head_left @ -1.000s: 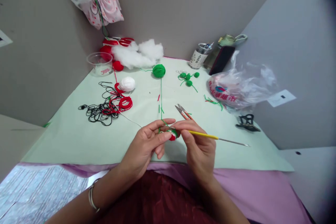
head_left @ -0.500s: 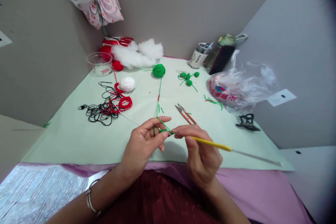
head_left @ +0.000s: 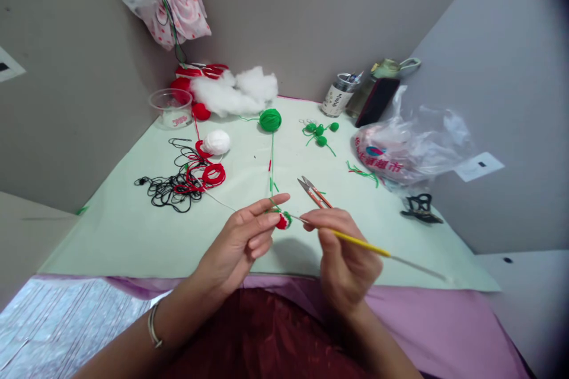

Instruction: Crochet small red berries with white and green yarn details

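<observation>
Pinching hands (head_left: 240,233) above tabletop (head_left: 120,231)

The hook (head_left: 362,243) was smooth yellow plastic mid-length with shiny metal ends, while the little stitched piece (head_left: 283,221) looked like bumpy matt yarn. Stuffing (head_left: 235,95) was pure matt fluff, tub (head_left: 175,115) clear glossy plastic, carrier bag (head_left: 386,151) thin crinkly plastic, bangle (head_left: 152,327) polished metal.

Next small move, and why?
Probably catch the green yarn with the hook: the right hand holds the hook with its tip at the edge of the red-and-green piece, the left hand pinches that piece, and the yarn runs from the green ball to the left hand.
</observation>
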`<state>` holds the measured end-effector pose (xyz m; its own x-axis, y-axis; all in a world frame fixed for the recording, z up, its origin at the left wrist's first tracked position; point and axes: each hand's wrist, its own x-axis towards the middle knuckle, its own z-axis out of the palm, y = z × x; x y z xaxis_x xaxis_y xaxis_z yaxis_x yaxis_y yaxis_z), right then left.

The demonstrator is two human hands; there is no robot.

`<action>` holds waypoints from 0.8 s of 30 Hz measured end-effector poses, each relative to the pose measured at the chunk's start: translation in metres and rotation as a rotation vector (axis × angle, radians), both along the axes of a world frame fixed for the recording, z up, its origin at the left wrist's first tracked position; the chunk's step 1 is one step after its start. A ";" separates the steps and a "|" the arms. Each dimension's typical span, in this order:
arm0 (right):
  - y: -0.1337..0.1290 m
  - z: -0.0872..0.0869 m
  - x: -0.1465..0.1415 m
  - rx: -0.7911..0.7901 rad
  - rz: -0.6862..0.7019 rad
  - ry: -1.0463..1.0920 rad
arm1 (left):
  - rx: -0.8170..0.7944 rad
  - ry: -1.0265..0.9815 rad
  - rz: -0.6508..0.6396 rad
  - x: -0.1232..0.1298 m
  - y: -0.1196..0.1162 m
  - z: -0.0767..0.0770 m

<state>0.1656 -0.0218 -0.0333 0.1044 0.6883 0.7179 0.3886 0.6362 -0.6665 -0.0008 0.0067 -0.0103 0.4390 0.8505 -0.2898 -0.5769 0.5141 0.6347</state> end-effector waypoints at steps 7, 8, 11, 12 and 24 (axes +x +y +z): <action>0.003 0.012 -0.006 -0.182 0.091 0.194 | 0.117 0.138 0.037 0.004 -0.006 0.002; 0.002 0.010 -0.007 -0.164 0.069 0.142 | 0.137 0.163 0.064 0.006 -0.007 0.001; -0.002 0.002 -0.007 -0.036 -0.025 -0.103 | 0.131 0.160 0.093 0.008 -0.007 -0.001; -0.003 0.000 -0.006 0.021 -0.056 -0.182 | 0.103 0.131 0.068 0.008 -0.007 -0.002; 0.003 0.011 -0.005 -0.214 0.140 0.239 | 0.147 0.103 0.029 0.006 -0.005 -0.002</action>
